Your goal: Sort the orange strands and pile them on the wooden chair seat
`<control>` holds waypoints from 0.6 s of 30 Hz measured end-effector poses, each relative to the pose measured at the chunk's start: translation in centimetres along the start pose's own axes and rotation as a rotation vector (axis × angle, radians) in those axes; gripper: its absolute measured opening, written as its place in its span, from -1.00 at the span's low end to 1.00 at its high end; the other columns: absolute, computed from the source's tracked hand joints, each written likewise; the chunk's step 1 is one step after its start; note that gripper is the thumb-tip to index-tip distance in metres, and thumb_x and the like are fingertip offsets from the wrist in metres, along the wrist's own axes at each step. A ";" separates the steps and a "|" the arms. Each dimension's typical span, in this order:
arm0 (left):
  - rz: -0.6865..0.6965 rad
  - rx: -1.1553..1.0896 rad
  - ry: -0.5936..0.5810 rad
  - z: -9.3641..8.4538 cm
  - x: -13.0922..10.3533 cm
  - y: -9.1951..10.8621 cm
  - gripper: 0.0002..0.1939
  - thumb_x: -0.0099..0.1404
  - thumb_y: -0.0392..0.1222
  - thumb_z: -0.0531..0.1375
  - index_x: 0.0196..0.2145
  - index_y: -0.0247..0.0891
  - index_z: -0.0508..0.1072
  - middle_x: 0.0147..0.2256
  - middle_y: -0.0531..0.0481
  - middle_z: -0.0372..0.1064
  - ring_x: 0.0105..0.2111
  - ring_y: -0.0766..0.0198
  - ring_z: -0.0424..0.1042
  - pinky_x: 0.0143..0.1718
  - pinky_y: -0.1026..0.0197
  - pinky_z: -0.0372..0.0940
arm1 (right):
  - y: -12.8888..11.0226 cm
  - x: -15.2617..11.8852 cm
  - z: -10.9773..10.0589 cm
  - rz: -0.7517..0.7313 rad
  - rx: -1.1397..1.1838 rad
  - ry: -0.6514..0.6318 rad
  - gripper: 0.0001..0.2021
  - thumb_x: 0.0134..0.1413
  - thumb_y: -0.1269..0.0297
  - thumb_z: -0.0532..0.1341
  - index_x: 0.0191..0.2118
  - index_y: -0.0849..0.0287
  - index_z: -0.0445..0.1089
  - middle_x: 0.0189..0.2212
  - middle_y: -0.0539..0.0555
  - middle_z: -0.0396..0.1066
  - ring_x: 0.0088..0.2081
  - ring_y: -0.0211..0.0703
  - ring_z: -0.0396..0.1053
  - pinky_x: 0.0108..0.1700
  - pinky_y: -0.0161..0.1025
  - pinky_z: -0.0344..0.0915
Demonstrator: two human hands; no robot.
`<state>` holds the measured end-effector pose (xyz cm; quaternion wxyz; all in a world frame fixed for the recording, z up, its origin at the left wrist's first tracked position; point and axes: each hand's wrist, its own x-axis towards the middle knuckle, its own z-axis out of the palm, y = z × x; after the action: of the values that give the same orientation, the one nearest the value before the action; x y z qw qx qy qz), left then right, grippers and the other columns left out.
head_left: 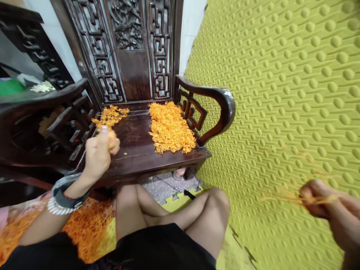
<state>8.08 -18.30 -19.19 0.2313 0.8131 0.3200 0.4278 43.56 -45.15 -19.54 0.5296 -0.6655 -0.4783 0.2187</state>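
Note:
My left hand, with a watch and a white bracelet on its wrist, is closed in front of a small orange stringy pile at the seat's left side; what its fingers grip is mostly hidden. Out at the far right, my right hand pinches thin orange strands that trail to the left, blurred by motion. A larger, thick orange pile lies on the right part of the dark wooden seat.
The carved chair has a curved right armrest and a left armrest. A yellow textured mat rises on the right. Loose orange strands lie at lower left. My crossed legs are before the seat.

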 end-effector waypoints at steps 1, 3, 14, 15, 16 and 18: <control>0.009 -0.048 0.024 0.0 0.8 -0.7 -0.45 0.42 0.09 -0.22 -0.69 -0.15 -0.07 -0.72 0.14 -0.16 -0.69 0.37 -0.11 -0.65 0.26 -0.07 | 0.5 0.7 -0.3 0.067 -0.047 0.067 -0.67 0.12 0.03 0.18 -0.58 0.05 0.34 -0.68 0.06 0.13 -0.67 -0.35 0.06 -0.64 -0.15 -0.12; 0.046 -0.035 -0.055 1.2 2.8 -1.7 -0.49 0.40 0.06 -0.10 -0.65 -0.21 0.08 -0.68 0.12 0.01 -0.66 0.38 0.04 -0.58 0.26 0.01 | 1.0 2.4 1.1 0.183 -0.036 0.115 -0.57 0.05 -0.08 0.20 -0.65 0.09 0.27 -0.69 0.05 0.09 -0.67 -0.34 0.02 -0.63 -0.16 -0.14; 0.093 0.269 -0.392 15.8 17.2 -8.8 -0.60 0.28 -0.30 0.01 0.05 -0.28 0.38 0.02 -0.21 0.28 0.09 0.05 0.25 0.14 -0.01 0.13 | 1.3 9.6 9.6 0.403 0.488 -0.141 -0.56 -0.04 -0.11 0.26 -0.57 0.20 0.28 -0.79 -0.18 -0.14 -0.68 -0.44 -0.26 -0.62 -0.37 -0.31; 0.097 0.248 -0.360 16.1 17.4 -8.9 -0.63 0.29 -0.30 0.01 0.02 -0.27 0.41 0.05 -0.20 0.26 0.13 0.06 0.22 0.17 -0.02 0.10 | 1.4 9.9 9.9 0.427 0.527 -0.172 -0.59 -0.03 -0.09 0.27 -0.54 0.20 0.31 -0.78 -0.18 -0.12 -0.68 -0.44 -0.26 -0.63 -0.39 -0.30; 0.109 0.205 -0.312 16.3 17.3 -8.8 -0.66 0.30 -0.28 0.01 -0.03 -0.27 0.43 0.07 -0.19 0.25 0.15 0.07 0.19 0.19 -0.03 0.07 | 1.4 10.1 10.1 0.446 0.557 -0.194 -0.61 -0.03 -0.06 0.28 -0.51 0.21 0.32 -0.76 -0.18 -0.09 -0.68 -0.44 -0.25 -0.64 -0.40 -0.29; 0.145 0.033 -0.239 16.0 16.1 -7.5 -0.71 0.35 -0.20 0.00 -0.12 -0.28 0.46 0.01 -0.18 0.33 0.11 0.11 0.25 0.17 -0.03 0.10 | 1.5 10.5 10.7 0.459 0.593 -0.207 -0.67 -0.05 0.02 0.31 -0.46 0.22 0.35 -0.74 -0.17 -0.04 -0.67 -0.45 -0.23 -0.66 -0.43 -0.28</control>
<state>26.07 -3.20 -23.61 0.2228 0.8830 0.2373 0.3383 40.31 -30.64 -22.36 0.5853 -0.5478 -0.2841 0.5260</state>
